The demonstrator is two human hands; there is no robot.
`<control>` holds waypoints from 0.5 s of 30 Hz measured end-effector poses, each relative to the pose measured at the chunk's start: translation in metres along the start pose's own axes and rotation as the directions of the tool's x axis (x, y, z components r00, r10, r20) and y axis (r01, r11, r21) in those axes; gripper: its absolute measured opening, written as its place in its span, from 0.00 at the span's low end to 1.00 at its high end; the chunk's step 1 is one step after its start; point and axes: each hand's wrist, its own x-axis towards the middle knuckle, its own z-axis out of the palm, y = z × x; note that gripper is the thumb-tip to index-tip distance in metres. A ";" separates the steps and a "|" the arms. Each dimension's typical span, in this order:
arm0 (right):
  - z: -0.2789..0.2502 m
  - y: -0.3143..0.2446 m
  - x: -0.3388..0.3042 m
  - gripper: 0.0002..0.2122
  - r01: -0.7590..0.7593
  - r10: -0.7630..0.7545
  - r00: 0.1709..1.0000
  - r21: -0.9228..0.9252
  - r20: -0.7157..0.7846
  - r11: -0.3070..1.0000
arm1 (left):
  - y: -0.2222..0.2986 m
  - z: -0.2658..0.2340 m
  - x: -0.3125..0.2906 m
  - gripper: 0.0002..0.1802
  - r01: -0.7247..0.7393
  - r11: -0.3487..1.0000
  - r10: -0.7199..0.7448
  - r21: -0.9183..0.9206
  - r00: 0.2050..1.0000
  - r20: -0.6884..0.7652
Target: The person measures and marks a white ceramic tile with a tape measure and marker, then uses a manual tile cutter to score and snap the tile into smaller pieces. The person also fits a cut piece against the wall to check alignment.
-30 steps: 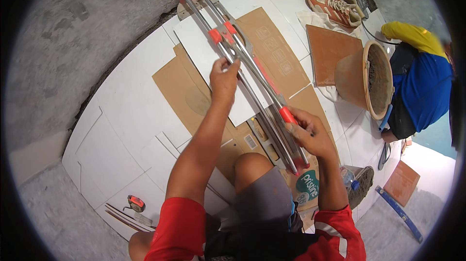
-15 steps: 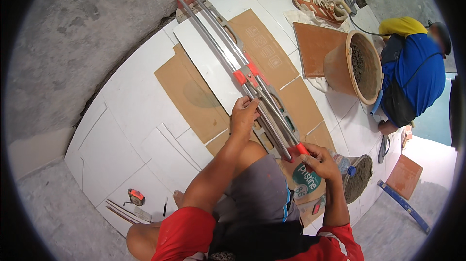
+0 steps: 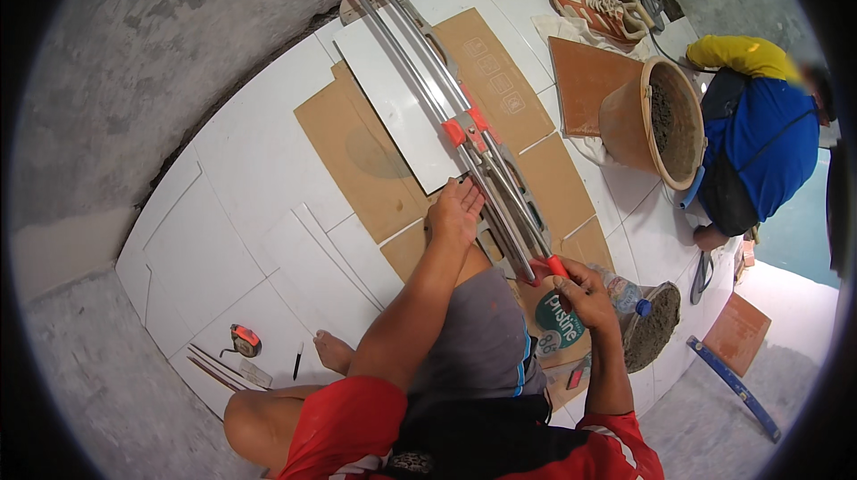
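A long manual tile cutter [image 3: 454, 133] with two metal rails and red end pieces lies diagonally in front of me. Beneath its rails is a white tile [image 3: 397, 110], flat on the cutter's base. My right hand [image 3: 585, 294] is closed round the red grip [image 3: 556, 265] at the near end of the cutter's lever. Beside the rails, just off the tile's near edge, my left hand [image 3: 455, 214] has its fingers stretched out and holds nothing. Cardboard sheets [image 3: 361, 150] lie under the cutter.
On the right are a mortar bucket [image 3: 622, 119], brown tile [image 3: 589, 87], bottle [image 3: 622, 291], wet mortar [image 3: 656, 328] and blue spirit level [image 3: 732, 386]. A co-worker [image 3: 772, 150] bends there. Shoes [image 3: 594, 12] stand far back. Left lie a tape measure [image 3: 245, 341] and a pen [image 3: 298, 360].
My left hand's fingers have straightened from a curled pose near the rails. The right hand keeps its hold on the grip. The whole view has shifted slightly.
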 end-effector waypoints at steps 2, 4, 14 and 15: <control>0.000 0.001 -0.001 0.22 -0.008 0.008 1.000 0.006 -0.003 1.000 | -0.001 -0.003 0.003 0.30 0.010 0.999 -0.009 -0.036 1.000 0.008; 0.001 0.001 -0.001 0.23 0.009 -0.009 1.000 0.006 0.002 1.000 | -0.001 -0.006 0.008 0.29 0.004 0.999 -0.004 -0.045 1.000 0.003; 0.002 -0.008 -0.006 0.21 -0.007 0.007 1.000 -0.022 -0.011 1.000 | -0.002 -0.005 0.014 0.28 -0.032 0.999 0.032 -0.006 0.999 -0.042; 0.003 -0.009 -0.006 0.21 0.003 -0.003 1.000 -0.020 -0.012 1.000 | -0.002 -0.004 0.012 0.28 -0.036 0.999 0.036 -0.001 0.999 -0.041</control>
